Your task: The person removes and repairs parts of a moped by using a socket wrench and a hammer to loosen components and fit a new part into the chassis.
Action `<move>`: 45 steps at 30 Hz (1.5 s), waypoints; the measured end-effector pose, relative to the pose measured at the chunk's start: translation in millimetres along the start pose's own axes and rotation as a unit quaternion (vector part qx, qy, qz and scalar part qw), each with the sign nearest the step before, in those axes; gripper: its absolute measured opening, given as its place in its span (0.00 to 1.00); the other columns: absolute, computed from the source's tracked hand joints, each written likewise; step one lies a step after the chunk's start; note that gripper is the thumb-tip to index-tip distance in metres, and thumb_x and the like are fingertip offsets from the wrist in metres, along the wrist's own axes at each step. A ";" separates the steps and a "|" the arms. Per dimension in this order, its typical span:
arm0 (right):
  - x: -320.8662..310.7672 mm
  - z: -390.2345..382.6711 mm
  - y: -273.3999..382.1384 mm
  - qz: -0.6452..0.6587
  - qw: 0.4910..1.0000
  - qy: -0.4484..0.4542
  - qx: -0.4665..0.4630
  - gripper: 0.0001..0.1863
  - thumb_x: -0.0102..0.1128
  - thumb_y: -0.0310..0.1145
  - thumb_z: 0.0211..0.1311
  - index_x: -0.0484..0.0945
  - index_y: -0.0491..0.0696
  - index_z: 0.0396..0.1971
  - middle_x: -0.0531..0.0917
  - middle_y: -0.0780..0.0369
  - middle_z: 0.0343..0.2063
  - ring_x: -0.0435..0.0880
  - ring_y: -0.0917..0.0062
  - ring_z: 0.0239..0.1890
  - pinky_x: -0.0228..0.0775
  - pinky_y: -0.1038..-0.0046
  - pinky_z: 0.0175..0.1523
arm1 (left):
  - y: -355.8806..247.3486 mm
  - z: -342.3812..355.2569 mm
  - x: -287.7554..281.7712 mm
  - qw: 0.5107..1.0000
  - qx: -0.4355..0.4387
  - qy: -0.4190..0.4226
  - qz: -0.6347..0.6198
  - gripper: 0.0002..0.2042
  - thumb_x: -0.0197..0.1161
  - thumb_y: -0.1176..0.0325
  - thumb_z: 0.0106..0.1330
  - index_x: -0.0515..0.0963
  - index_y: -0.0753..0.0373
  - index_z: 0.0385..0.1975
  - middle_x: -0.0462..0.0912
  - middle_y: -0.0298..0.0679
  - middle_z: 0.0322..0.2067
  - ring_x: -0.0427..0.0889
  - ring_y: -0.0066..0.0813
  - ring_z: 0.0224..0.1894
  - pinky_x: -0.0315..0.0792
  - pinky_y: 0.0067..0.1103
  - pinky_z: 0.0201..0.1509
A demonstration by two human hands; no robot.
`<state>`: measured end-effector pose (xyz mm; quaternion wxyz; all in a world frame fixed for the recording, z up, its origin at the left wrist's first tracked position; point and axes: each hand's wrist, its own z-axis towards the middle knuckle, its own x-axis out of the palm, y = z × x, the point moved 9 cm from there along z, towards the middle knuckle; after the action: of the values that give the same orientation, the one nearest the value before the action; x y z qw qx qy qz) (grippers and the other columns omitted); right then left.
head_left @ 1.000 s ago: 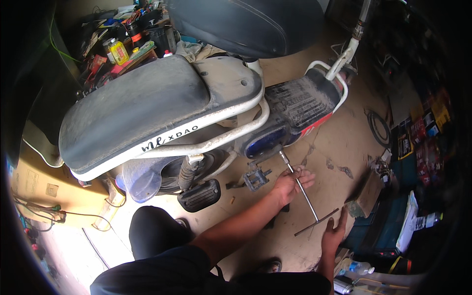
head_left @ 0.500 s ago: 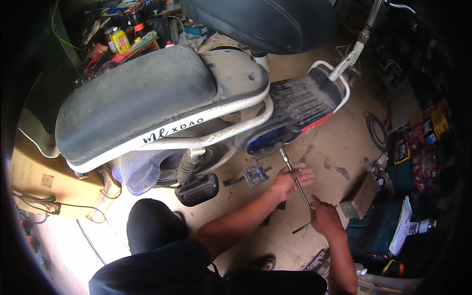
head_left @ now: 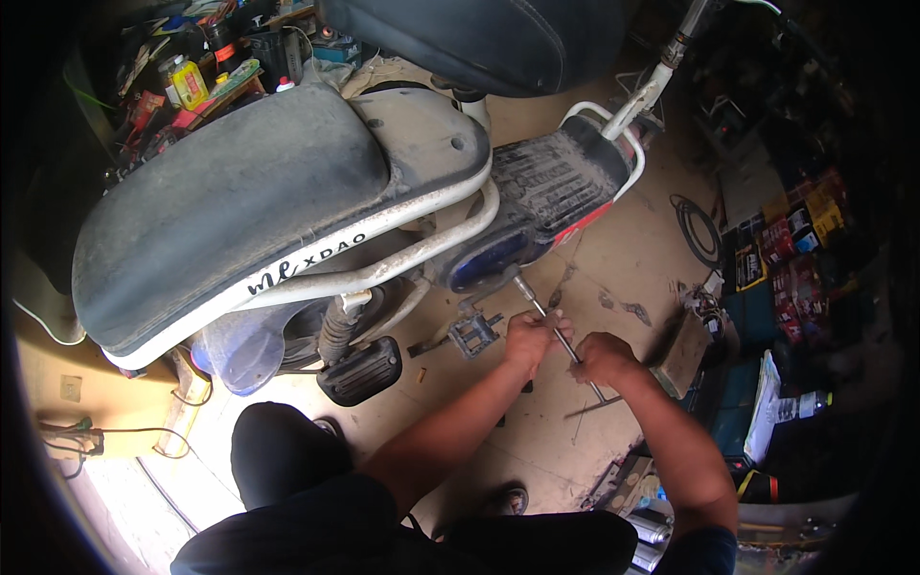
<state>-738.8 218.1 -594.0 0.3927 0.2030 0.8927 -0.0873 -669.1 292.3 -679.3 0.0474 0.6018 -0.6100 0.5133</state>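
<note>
A long T-handle socket wrench [head_left: 525, 288] slants between my hands, its socket end up against the lower edge of the scooter's dark blue oval side cover [head_left: 484, 267]. My left hand [head_left: 530, 342] is closed round the shaft just below the socket. Lower down, my right hand [head_left: 607, 360] grips the same shaft, above the crossbar [head_left: 595, 408]. What the socket sits on is hidden. Beside my left hand is a dark pedal [head_left: 475, 334] on its crank. The white electric scooter [head_left: 369, 252] stands across the view.
A black foot peg [head_left: 362, 372] juts from the scooter toward me. A wooden block [head_left: 682, 359] and a coiled black cable [head_left: 698, 233] lie on the floor at right. Boxes and a plastic bottle [head_left: 803, 406] stand farther right. Cluttered goods fill the far left.
My right hand has moved up the shaft from beside the crossbar. My left hand, partly spread before, has closed round the shaft. The whole view has shifted a little.
</note>
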 end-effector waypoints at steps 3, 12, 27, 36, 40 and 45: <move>11.7 8.3 -5.1 0.092 0.994 0.045 -0.026 0.13 0.62 0.38 0.62 0.85 0.42 0.31 0.89 0.59 0.28 0.88 0.73 0.32 0.78 0.70 0.43 | 9.5 18.6 -5.5 0.982 0.037 0.136 -0.122 0.08 0.57 0.77 0.72 0.72 0.73 0.46 0.81 0.50 0.46 0.84 0.43 0.50 0.81 0.36 0.58; 26.3 22.7 3.2 0.140 0.985 0.072 -0.073 0.14 0.61 0.38 0.63 0.84 0.42 0.32 0.87 0.58 0.28 0.85 0.70 0.33 0.76 0.69 0.43 | 0.5 14.3 -14.7 0.984 -0.005 0.093 -0.150 0.12 0.60 0.72 0.72 0.72 0.68 0.51 0.78 0.48 0.56 0.76 0.46 0.63 0.71 0.38 0.68; 52.8 18.2 -33.9 0.201 0.953 -0.217 -0.059 0.10 0.61 0.36 0.62 0.79 0.44 0.34 0.84 0.49 0.35 0.83 0.52 0.43 0.74 0.56 0.50 | -30.1 48.1 -48.9 0.934 0.175 0.141 -0.278 0.17 0.57 0.72 0.73 0.69 0.69 0.59 0.77 0.48 0.56 0.77 0.39 0.60 0.70 0.33 0.71; 149.9 14.5 -69.7 0.235 0.943 -0.232 -0.033 0.09 0.59 0.36 0.62 0.80 0.45 0.32 0.84 0.49 0.32 0.83 0.51 0.40 0.74 0.53 0.48 | 72.9 86.8 -159.2 0.990 0.103 -0.012 -0.099 0.08 0.63 0.69 0.71 0.78 0.61 0.47 0.84 0.40 0.42 0.85 0.37 0.46 0.80 0.27 0.44; 283.2 24.0 -136.5 0.249 0.942 -0.220 0.039 0.10 0.56 0.35 0.64 0.80 0.44 0.29 0.83 0.55 0.21 0.85 0.63 0.26 0.77 0.61 0.36 | 147.5 48.2 -156.5 0.853 0.086 -0.004 0.515 0.08 0.59 0.68 0.70 0.79 0.63 0.42 0.82 0.40 0.35 0.84 0.36 0.38 0.79 0.30 0.43; 409.5 62.9 -187.8 0.280 0.930 -0.218 0.092 0.11 0.57 0.35 0.64 0.80 0.44 0.28 0.83 0.56 0.19 0.84 0.65 0.20 0.77 0.63 0.30 | 211.6 27.5 -198.2 0.861 -0.036 0.008 0.507 0.12 0.58 0.64 0.68 0.79 0.65 0.43 0.83 0.46 0.35 0.83 0.41 0.37 0.78 0.35 0.46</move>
<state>-1027.4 149.1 -938.8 0.5662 0.4557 0.6799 -0.0973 -765.6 356.2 -946.5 -0.1930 0.2031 -0.8483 0.4493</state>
